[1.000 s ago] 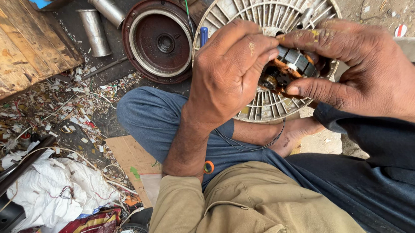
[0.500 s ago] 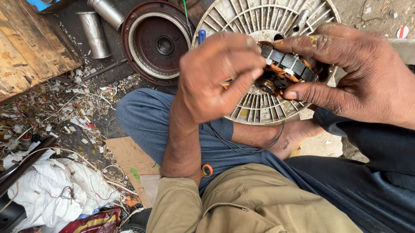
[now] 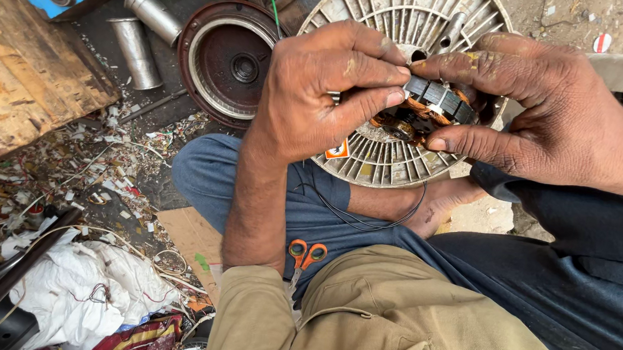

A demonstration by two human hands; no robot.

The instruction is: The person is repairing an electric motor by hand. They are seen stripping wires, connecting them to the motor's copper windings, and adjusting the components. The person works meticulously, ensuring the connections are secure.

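Observation:
Both hands hold a small motor stator, a dark laminated ring with copper windings. My right hand grips it from the right with thumb below and fingers above. My left hand pinches its left side with thumb and fingertips. Thin black wires hang from it over my lap. Behind the hands lies a round grey finned metal fan cover with a small orange sticker.
A dark red round motor housing and two metal cylinders lie on the ground at upper left, beside a wooden plank. Orange-handled scissors rest on my lap. White cloth and wire scraps litter the lower left.
Both hands have shifted slightly on the stator, turning it a little; my left fingers now pinch its left edge more closely. The hands stay over the finned cover.

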